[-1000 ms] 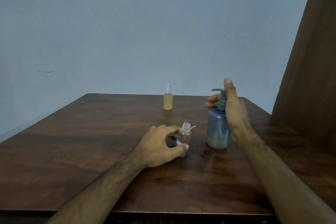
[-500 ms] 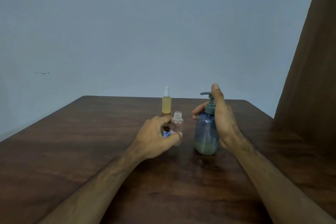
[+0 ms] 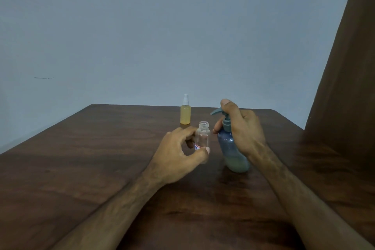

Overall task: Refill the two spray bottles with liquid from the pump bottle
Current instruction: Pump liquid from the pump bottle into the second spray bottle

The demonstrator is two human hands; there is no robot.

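Pump bottle (image 3: 233,148) now tilted, blue-translucent.

Both bare forearms reach in from the bottom. The left hand (image 3: 178,154) pinches a small open bottle (image 3: 202,138) between thumb and fingers. The right hand (image 3: 243,130) wraps the pump bottle (image 3: 231,148), thumb up on the pump head.
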